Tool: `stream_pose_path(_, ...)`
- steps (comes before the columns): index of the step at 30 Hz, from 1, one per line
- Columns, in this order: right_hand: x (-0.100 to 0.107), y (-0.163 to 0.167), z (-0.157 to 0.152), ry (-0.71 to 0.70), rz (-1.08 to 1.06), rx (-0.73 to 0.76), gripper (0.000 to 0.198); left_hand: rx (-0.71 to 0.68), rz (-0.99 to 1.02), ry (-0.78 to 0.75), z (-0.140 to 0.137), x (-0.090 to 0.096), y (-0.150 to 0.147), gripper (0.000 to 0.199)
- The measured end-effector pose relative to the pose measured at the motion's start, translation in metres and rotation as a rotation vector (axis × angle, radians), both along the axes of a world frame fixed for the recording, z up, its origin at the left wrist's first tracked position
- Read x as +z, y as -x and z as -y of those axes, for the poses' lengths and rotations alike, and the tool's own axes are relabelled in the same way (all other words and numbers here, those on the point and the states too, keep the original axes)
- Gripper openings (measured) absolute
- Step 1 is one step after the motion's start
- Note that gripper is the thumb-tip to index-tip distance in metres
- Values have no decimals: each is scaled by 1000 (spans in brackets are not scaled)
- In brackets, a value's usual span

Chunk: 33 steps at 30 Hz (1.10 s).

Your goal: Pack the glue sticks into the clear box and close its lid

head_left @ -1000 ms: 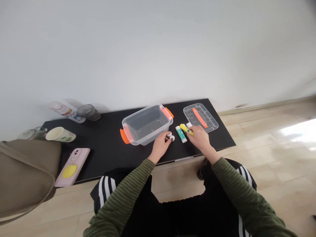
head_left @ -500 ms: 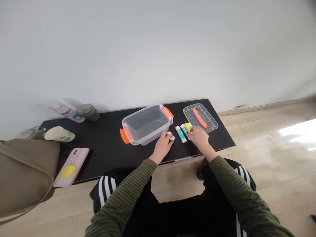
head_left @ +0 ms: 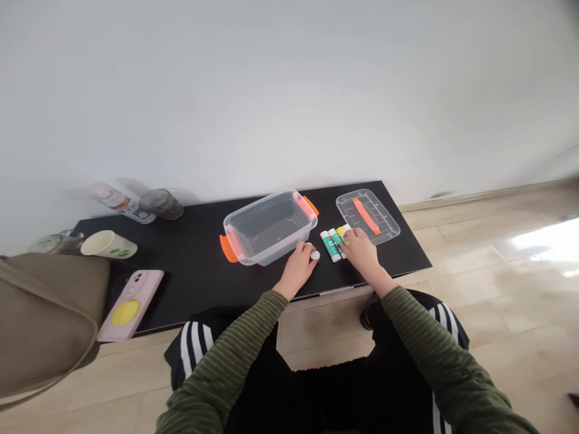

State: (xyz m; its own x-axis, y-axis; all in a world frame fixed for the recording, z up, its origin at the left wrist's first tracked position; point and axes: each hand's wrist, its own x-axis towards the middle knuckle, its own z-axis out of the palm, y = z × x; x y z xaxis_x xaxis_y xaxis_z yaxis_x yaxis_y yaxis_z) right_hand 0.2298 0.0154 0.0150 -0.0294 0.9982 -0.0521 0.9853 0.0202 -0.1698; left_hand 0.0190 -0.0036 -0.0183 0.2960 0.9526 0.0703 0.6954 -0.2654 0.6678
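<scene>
Row of sticks laid out, box unlidded.
Right hand (head_left: 362, 251) at 3 o'clock of the row of green-and-white cylindrical sticks (head_left: 330, 246), fingers on a yellow cylindrical stick (head_left: 341, 231); gripped or merely touched, cannot tell. Left hand (head_left: 295, 268), at 8 o'clock of the row, grasps small white round-topped pieces (head_left: 315, 255), partly hidden. Clear plastic box with orange clips (head_left: 283, 246) at 11 o'clock from left hand; clear lid with orange handle (head_left: 367, 217) flat at 12 o'clock from right hand, both on black table (head_left: 190, 265). Judged done: lid off, sticks side by side. Judged open: sticks outside box, white pieces in hand.
</scene>
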Motion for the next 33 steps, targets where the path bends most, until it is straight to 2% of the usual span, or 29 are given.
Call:
stream_pose_path(6, -5, 6, 2, 14, -25, 27, 23, -11, -47, -14, 0, -1, 0, 15)
stream_pose_path(12, -9, 14, 3, 28, 6, 48, 28, -21, -78, -52, 0, -4, -1, 15)
stream_pose_path(19, -6, 15, 1, -12, -35, 22, 23, 21, 58, -4, -1, 2, 1, 12)
stream_pose_path(23, 6, 12, 8, -17, -150, 1, 29, 140, 312, 107, -3, 8, -1, 14)
stream_pose_path(29, 8, 10, 27, -45, -378, 177, 28, 310, 1123, 555, 0, 11, -7, 27)
stream_pose_path(33, 4, 8, 29, -61, -439, 231, 29, 347, 1362, 669, 2, 16, -6, 23)
